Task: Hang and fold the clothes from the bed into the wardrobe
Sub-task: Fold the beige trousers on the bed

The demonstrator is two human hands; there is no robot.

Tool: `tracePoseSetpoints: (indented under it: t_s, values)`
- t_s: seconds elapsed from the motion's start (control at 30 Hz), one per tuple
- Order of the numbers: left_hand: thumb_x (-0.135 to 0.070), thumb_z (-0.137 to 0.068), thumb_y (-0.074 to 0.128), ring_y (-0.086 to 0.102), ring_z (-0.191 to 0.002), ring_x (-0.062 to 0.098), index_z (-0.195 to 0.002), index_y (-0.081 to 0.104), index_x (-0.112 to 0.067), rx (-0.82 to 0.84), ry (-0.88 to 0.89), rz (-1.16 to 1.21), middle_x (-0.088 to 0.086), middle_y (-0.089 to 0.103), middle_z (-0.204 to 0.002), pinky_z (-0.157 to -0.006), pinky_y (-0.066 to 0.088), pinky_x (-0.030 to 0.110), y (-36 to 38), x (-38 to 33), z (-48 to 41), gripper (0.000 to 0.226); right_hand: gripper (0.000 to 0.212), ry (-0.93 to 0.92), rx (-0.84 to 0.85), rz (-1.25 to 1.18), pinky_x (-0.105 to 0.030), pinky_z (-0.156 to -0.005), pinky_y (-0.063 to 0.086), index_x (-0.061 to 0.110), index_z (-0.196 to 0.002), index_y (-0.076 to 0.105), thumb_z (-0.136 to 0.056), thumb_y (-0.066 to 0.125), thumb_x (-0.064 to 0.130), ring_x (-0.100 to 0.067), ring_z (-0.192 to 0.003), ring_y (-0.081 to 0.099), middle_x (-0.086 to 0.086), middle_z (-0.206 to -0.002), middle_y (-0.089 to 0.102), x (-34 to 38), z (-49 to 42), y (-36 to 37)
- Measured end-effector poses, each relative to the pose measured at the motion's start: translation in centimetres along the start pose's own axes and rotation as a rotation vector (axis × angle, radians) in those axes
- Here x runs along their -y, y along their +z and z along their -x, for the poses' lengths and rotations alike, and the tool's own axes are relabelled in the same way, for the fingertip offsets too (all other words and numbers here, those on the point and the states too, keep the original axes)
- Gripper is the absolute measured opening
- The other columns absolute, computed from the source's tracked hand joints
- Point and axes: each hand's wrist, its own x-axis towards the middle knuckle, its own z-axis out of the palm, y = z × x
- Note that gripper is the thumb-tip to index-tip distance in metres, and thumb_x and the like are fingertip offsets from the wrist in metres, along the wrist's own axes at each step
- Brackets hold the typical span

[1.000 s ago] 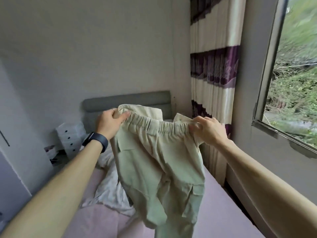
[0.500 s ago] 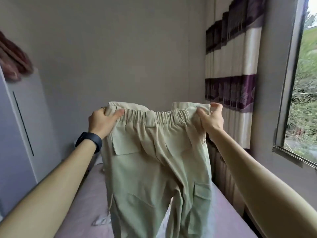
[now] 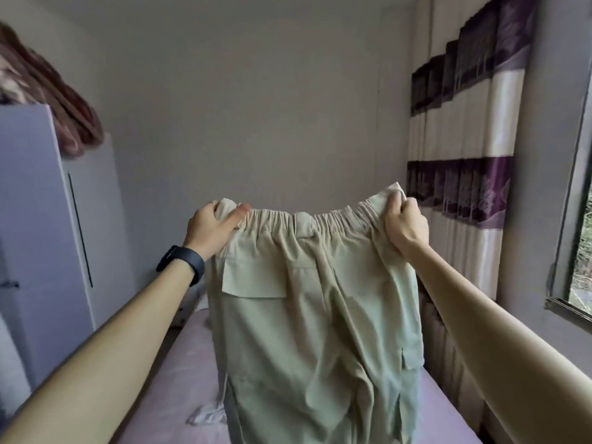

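Note:
Pale green cargo trousers [image 3: 314, 331] hang in front of me over the bed [image 3: 166, 389], held up by their elastic waistband. My left hand [image 3: 209, 229], with a dark band on its wrist, grips the waistband's left end. My right hand [image 3: 405, 224] grips the right end, and the band is stretched between them. The legs drop out of view at the bottom. The wardrobe [image 3: 38, 238] stands at the left with its doors closed.
A reddish blanket [image 3: 61, 107] lies on top of the wardrobe. A bit of white cloth [image 3: 208, 416] lies on the pink bed sheet. A purple and cream curtain [image 3: 464, 174] hangs at the right, beside a window [image 3: 576, 251].
Both hands have raised the trousers and moved apart, stretching the waistband wider. My view has lifted, so the headboard and the white clothes on the bed have dropped out of sight.

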Motion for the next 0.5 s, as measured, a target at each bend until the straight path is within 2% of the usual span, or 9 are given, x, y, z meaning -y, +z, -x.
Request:
tracePoseSetpoints:
  t_s: [0.03, 0.1, 0.17, 0.2, 0.27, 0.37, 0.43, 0.5]
  values:
    - [-0.071, -0.082, 0.062, 0.063, -0.088, 0.026, -0.095, 0.062, -0.005, 0.028, -0.021, 0.031, 0.006, 0.068, -0.091, -0.079, 0.049, 0.037, 0.1, -0.6, -0.5, 0.066, 0.077, -0.016, 0.068, -0.023, -0.043, -0.086, 0.040, 0.012, -0.116, 0.046, -0.086, 0.033, 0.081, -0.039, -0.108, 0.060, -0.016, -0.112, 0.063, 0.8, 0.2, 0.2]
    - [-0.071, -0.084, 0.060, 0.059, -0.078, 0.025, -0.084, 0.057, -0.010, 0.075, -0.048, 0.053, 0.002, 0.061, -0.079, -0.072, 0.046, 0.034, 0.3, -1.1, -1.2, 0.061, 0.089, -0.120, 0.213, 0.011, -0.037, -0.079, 0.041, 0.018, -0.111, 0.038, -0.065, 0.050, 0.094, -0.026, -0.090, 0.060, 0.001, -0.099, 0.059, 1.5, 1.0, 0.4]
    - [-0.070, -0.083, 0.062, 0.056, -0.068, 0.019, -0.074, 0.051, -0.018, 0.099, -0.070, 0.099, -0.003, 0.055, -0.068, -0.061, 0.042, 0.028, 0.3, -0.9, -1.6, 0.054, 0.082, -0.223, 0.280, 0.129, -0.034, -0.072, 0.041, 0.015, -0.107, 0.042, -0.065, 0.071, 0.079, -0.020, -0.083, 0.059, 0.002, -0.093, 0.059, 0.5, 1.0, 0.4]
    - [-0.069, -0.082, 0.064, 0.058, -0.069, 0.016, -0.075, 0.052, -0.019, 0.121, -0.092, 0.134, -0.005, 0.058, -0.070, -0.060, 0.043, 0.026, 0.1, -0.6, -1.6, 0.052, 0.070, -0.259, 0.246, 0.215, -0.034, -0.070, 0.041, 0.011, -0.106, 0.047, -0.073, 0.075, 0.066, -0.027, -0.087, 0.062, -0.004, -0.094, 0.064, -0.3, 0.7, 0.3]
    - [-0.066, -0.074, 0.072, 0.065, -0.081, 0.011, -0.089, 0.060, -0.018, 0.250, -0.140, 0.202, -0.002, 0.069, -0.087, -0.067, 0.048, 0.021, -0.1, 0.3, -1.5, 0.051, 0.048, -0.287, 0.104, 0.311, -0.034, -0.069, 0.038, 0.004, -0.099, 0.056, -0.087, 0.070, 0.049, -0.041, -0.095, 0.063, -0.019, -0.097, 0.069, -2.0, 0.1, -0.4]
    - [-0.052, -0.061, 0.088, 0.072, -0.093, 0.017, -0.103, 0.069, -0.012, 0.556, -0.181, 0.354, 0.012, 0.074, -0.108, -0.076, 0.056, 0.024, -0.4, 1.7, -0.9, 0.061, 0.044, -0.252, 0.005, 0.281, -0.038, -0.070, 0.039, 0.001, -0.091, 0.061, -0.099, 0.054, 0.044, -0.047, -0.096, 0.062, -0.027, -0.097, 0.069, -3.7, -0.5, -1.2]
    - [-0.040, -0.065, 0.088, 0.073, -0.094, 0.017, -0.103, 0.072, -0.011, 0.530, -0.154, 0.347, 0.011, 0.075, -0.109, -0.079, 0.057, 0.024, -0.1, 2.5, -0.4, 0.051, 0.051, -0.193, 0.031, 0.315, -0.041, -0.074, 0.043, 0.000, -0.094, 0.065, -0.103, 0.044, 0.045, -0.049, -0.097, 0.061, -0.030, -0.100, 0.068, -4.2, -0.7, -1.6]
    - [-0.041, -0.075, 0.085, 0.072, -0.090, 0.015, -0.097, 0.075, -0.017, 0.315, -0.125, 0.205, 0.003, 0.077, -0.097, -0.084, 0.055, 0.028, 0.7, 2.9, 0.0, 0.034, 0.058, -0.076, 0.057, 0.302, -0.041, -0.078, 0.046, 0.002, -0.099, 0.067, -0.104, 0.035, 0.051, -0.048, -0.099, 0.060, -0.030, -0.105, 0.066, -4.2, -0.6, -1.5]
